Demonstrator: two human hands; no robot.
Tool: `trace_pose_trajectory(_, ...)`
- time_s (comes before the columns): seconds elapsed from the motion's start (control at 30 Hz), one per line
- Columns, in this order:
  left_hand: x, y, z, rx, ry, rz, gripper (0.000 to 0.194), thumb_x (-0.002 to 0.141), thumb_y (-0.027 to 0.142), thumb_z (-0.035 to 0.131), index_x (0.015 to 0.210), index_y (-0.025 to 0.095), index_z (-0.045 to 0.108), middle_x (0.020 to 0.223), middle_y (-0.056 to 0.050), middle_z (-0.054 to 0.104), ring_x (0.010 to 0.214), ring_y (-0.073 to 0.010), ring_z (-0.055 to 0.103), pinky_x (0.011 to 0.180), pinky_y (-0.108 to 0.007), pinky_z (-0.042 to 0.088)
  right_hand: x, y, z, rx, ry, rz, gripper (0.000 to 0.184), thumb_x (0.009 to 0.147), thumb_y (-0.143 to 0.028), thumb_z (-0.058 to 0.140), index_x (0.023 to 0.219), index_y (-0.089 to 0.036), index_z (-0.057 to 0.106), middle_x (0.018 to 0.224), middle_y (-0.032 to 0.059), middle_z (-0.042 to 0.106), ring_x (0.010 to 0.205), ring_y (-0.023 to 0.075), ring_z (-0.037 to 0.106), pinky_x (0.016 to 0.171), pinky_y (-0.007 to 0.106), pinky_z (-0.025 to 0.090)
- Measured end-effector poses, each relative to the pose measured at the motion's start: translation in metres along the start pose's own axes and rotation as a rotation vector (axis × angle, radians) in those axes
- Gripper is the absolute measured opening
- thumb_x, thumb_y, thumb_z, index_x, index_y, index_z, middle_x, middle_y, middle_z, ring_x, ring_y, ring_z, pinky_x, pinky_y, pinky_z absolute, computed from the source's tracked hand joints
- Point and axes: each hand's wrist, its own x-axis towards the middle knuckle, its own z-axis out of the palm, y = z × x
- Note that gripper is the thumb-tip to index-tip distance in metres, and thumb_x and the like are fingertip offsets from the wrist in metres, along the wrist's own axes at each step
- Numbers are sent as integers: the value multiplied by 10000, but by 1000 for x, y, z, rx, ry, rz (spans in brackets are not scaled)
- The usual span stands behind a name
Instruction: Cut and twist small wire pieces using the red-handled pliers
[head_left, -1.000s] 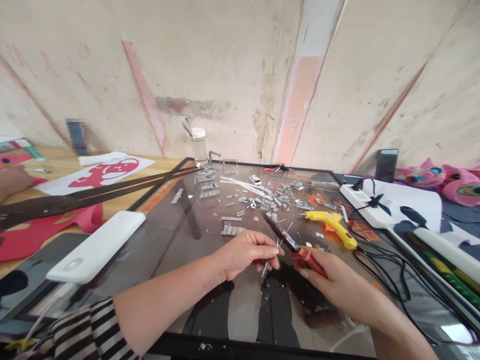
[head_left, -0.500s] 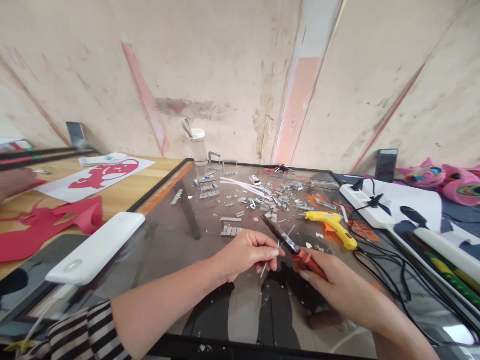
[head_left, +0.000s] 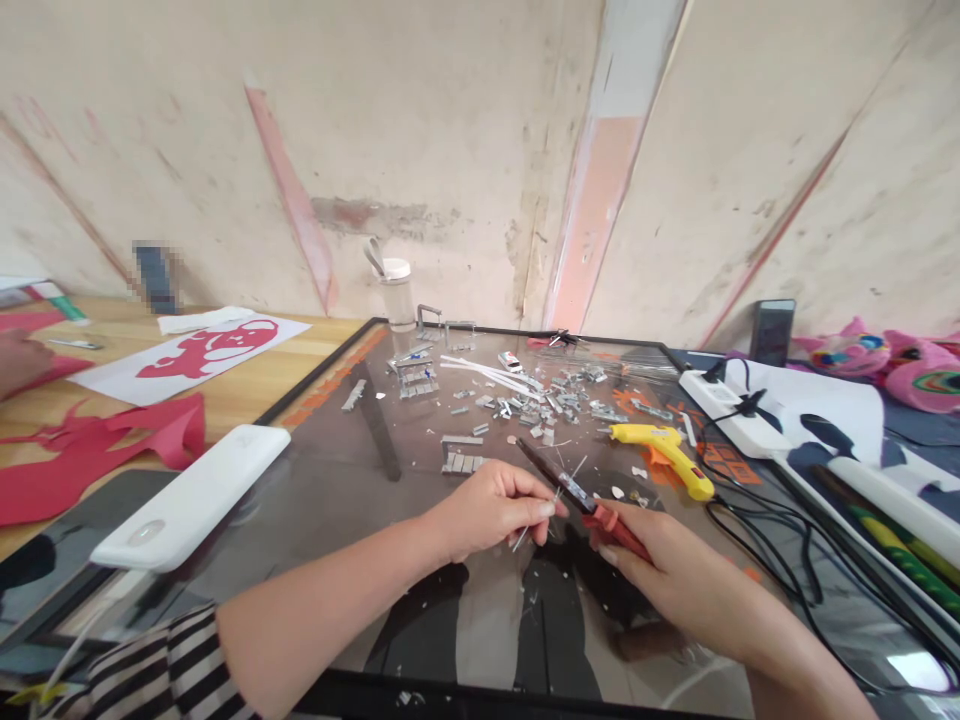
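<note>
My left hand (head_left: 504, 512) pinches a few thin silvery wires (head_left: 521, 538) between thumb and fingertips, just above the glass tabletop (head_left: 315, 510). The wires cross, and their ends stick out on both sides of the fingers. In my right hand (head_left: 649, 550) is a pair of red-handled pliers (head_left: 576, 490) with long dark jaws pointing away to the upper left. The jaws lie close beside the left fingertips; whether they grip a wire I cannot tell. Small grey metal pieces (head_left: 555, 405) lie scattered beyond the hands, with a flat row of them (head_left: 463, 463) nearer.
A yellow glue gun (head_left: 667, 455) lies at right beside a white power strip (head_left: 731, 415) and black cables. White sticks (head_left: 487, 372) and a lidded jar (head_left: 397, 295) stand farther back. At left are a white power bank (head_left: 195, 495), red cut-outs and another person's hand (head_left: 15, 362).
My pliers have shifted slightly left and the wires have tilted a little in my left fingers. At far left, the blurred dark object by the other person's hand is out of sight.
</note>
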Motion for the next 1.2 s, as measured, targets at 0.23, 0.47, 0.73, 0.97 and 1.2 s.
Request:
trace_pose_trajectory(0.23,1,-4,1,-108,-15,-43,198,723,277,583,781,108,670,540,2,571,391,-34,366,409,-176,277,0,5,4,-26,10,15,76,815,-201,426,769,-225,482,780,-11,604,691,154,532,639,245,363)
trace_pose_trajectory(0.47,3,-7,0,-108,-16,-51,190,723,271,585,779,109,668,541,1,568,399,-35,367,413,-177,270,2,8,6,-45,19,60,61,809,-239,448,765,-229,488,771,-7,605,692,163,534,624,248,349)
trace_pose_trajectory(0.73,2,-3,2,-76,-12,-9,188,734,276,579,755,112,669,541,0,566,419,-40,355,435,-189,259,1,7,6,-77,32,67,71,803,-250,452,738,-220,449,717,-10,573,653,156,510,592,247,331)
trace_pose_trajectory(0.97,2,-6,1,-155,-29,-31,199,716,287,613,782,110,677,561,-11,593,409,-33,350,427,-192,241,4,10,9,-60,29,74,47,804,-253,446,769,-222,444,737,-10,580,663,158,525,612,253,343)
trace_pose_trajectory(1.2,5,-9,-2,-390,-57,-124,201,670,269,673,772,95,677,606,-54,634,439,-50,429,397,-193,213,8,9,13,-51,56,81,40,805,-234,425,767,-224,429,728,-10,576,660,159,529,608,252,346)
